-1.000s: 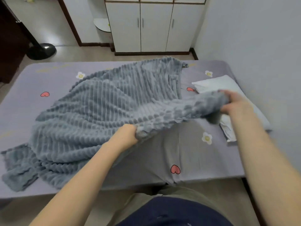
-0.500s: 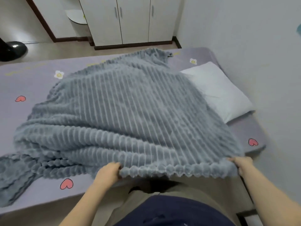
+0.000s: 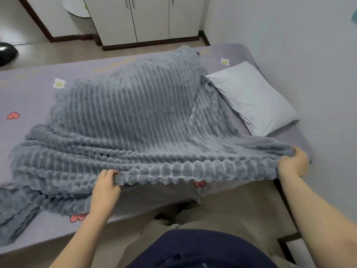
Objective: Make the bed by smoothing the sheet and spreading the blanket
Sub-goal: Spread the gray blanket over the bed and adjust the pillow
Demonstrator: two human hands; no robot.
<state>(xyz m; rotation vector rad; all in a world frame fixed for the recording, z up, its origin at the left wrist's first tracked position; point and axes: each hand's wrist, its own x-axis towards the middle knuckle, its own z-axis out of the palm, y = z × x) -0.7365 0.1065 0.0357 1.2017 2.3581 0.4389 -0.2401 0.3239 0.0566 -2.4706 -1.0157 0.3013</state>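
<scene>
**Blanket edge held up at near side of bed**

Since half a second ago, the blanket [image 3: 135,120] has bunched more at its left, a fold now showing near the pillow [image 3: 253,97]. Left hand [image 3: 105,187], at 7 o'clock, pinches the blanket's near hem, fingers curled over it. Right hand [image 3: 293,164], at 4 o'clock, grips the hem's right corner, fingers closed round the cloth. Between the hands the hem hangs taut above the sheet [image 3: 29,97]. From the hands the blanket runs toward 12 o'clock; its left end lies heaped at 9 o'clock.
</scene>
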